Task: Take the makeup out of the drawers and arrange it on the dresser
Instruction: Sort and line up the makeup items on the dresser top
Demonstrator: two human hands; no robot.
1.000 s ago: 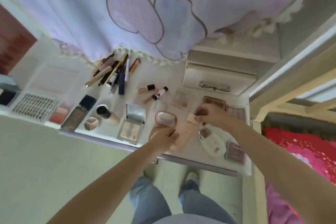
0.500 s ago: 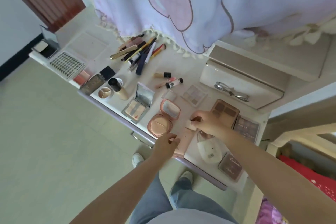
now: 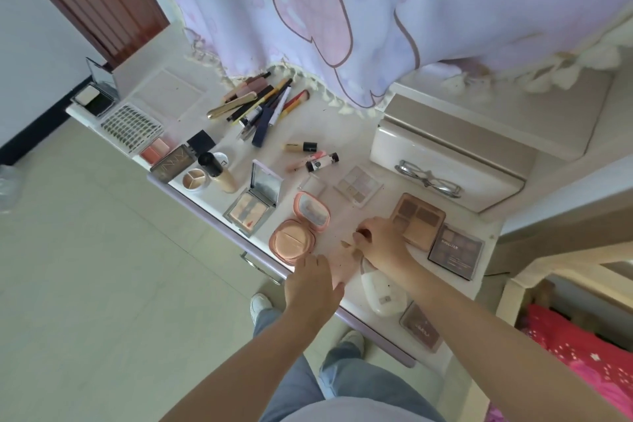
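In the head view the right hand (image 3: 382,241) is curling its fingers round a small pale item, too hidden to name, while the left hand (image 3: 313,284) is lying flat with straight fingers on a pink flat case (image 3: 339,265) just below the right hand on the surface (image 3: 346,134). The case is probably light, stiff and a little slick, so pinching its long edges looks safest. A round pink compact (image 3: 293,243) is sitting open just left of both hands.

left hand (image 3: 313,288): lower centre, fingers extended flat | right hand (image 3: 383,243): centre right, fingers curled downward | forearms bare
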